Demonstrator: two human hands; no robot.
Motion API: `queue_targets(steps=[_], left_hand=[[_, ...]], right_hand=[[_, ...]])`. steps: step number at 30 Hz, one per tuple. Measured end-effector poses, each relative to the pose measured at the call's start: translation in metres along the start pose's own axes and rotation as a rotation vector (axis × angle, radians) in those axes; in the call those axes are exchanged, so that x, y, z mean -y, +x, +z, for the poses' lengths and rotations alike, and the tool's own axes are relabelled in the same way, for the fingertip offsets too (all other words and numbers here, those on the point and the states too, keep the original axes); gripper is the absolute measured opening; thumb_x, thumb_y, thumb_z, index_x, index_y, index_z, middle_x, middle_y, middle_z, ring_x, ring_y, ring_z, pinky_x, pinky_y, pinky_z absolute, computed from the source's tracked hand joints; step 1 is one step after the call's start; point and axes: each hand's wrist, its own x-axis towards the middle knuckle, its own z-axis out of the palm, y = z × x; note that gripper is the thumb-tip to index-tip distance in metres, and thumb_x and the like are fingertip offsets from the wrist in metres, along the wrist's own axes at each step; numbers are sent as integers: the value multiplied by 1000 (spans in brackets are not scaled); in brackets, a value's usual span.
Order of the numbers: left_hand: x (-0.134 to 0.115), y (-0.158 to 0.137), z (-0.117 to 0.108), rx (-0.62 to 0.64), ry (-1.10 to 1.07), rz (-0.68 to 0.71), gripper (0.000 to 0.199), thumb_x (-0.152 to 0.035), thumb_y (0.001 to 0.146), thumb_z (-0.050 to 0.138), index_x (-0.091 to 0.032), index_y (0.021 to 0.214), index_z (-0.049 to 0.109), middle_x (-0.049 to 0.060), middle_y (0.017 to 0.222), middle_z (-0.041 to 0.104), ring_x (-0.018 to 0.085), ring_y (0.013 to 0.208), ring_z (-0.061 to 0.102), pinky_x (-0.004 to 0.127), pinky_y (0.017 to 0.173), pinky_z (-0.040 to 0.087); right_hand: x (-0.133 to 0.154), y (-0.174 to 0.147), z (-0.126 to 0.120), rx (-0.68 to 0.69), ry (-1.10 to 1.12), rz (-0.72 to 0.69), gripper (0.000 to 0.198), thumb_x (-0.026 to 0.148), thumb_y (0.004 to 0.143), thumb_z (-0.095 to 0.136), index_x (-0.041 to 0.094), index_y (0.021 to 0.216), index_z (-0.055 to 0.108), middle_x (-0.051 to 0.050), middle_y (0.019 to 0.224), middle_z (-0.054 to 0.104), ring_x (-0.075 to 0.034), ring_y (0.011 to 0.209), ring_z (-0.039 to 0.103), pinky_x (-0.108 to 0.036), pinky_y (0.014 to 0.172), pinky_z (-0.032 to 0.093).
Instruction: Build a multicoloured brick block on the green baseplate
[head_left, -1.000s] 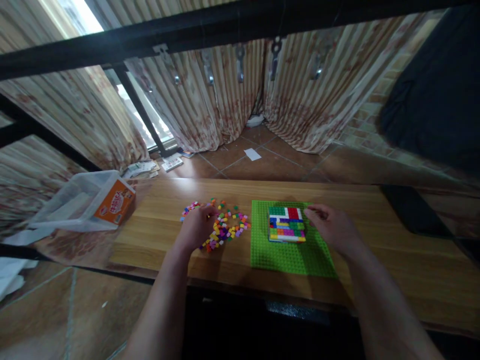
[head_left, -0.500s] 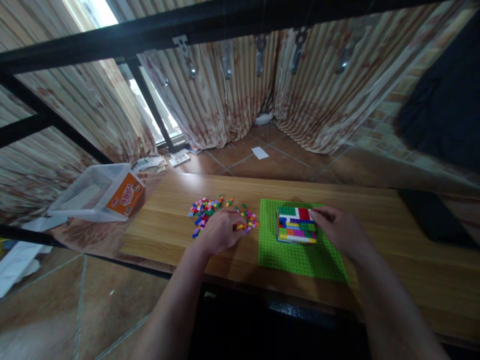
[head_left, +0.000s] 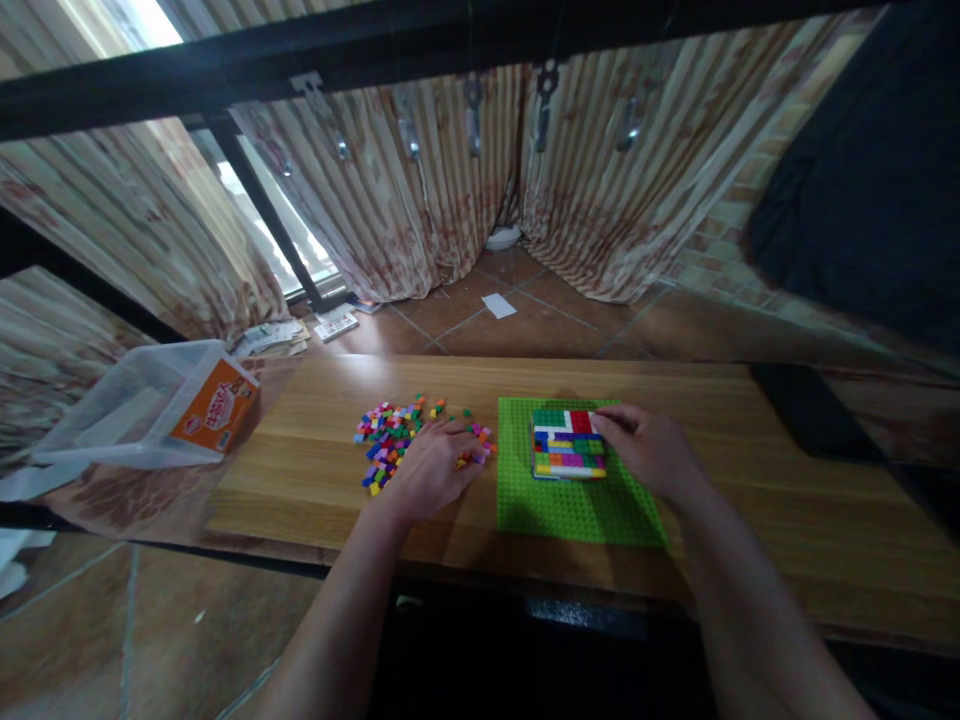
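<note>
A green studded baseplate (head_left: 577, 520) lies on the wooden table. On it stands a low rectangular block of building bricks (head_left: 570, 445) with a top of many colours. My right hand (head_left: 649, 450) has its thumb and fingertips closed at the block's far right corner, beside the red bricks. Whether a loose brick is between those fingers is hidden. Left of the baseplate, small loose bricks (head_left: 386, 455) lie in a spread pile. My left hand (head_left: 435, 465) reaches over the pile's right side, fingers bent down and thumb apart, with bricks showing in the gap.
A clear plastic box (head_left: 142, 400) with an orange label stands left of the table (head_left: 300, 490). Near the table's right end lies a dark flat object (head_left: 814, 410). A black metal bar (head_left: 375, 70) crosses above, with curtains (head_left: 435, 200) behind it.
The view has swung slightly right, so everything sits further left. My left hand stays over the loose bricks, and my right hand stays at the block's corner.
</note>
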Motion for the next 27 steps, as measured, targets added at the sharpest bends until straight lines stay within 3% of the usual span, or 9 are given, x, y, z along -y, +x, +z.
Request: queue_targets(steps=[3,7,11,21,27], left_hand=[[-14,5,1,-39,-214,-3,10,-20,85,59,-20,84,68,2,84,67,15,83,62,27,77,46],[-38,16,20,-94,-432,-49,9,-21,85,58,-18,85,67,0,76,66,12,69,59,23,65,45],[-56,30,42,-187,-535,-95,10,-22,85,58,-19,86,68,1,80,70,11,70,61,23,67,48],[-72,47,57,-243,-128,-4,11,-28,86,62,-24,91,71,3,88,69,18,86,61,32,79,45],[-71,49,60,-285,-40,-35,12,-34,85,64,-28,90,73,2,92,68,20,89,59,36,81,40]], right_hand=[[4,0,-1,14,12,31,29,37,86,56,17,99,72,-10,94,75,-23,85,69,-34,77,50],[7,-1,-1,24,24,31,29,35,88,56,15,101,72,-10,95,75,-23,86,69,-34,79,50],[9,-2,-1,17,43,19,28,34,88,56,16,102,72,-10,96,75,-22,86,69,-34,80,50],[10,-4,-4,12,95,2,24,32,88,55,19,99,72,-8,95,75,-21,85,69,-34,79,51],[9,-5,-7,14,90,6,24,32,87,56,19,98,72,-8,95,75,-22,84,69,-34,78,51]])
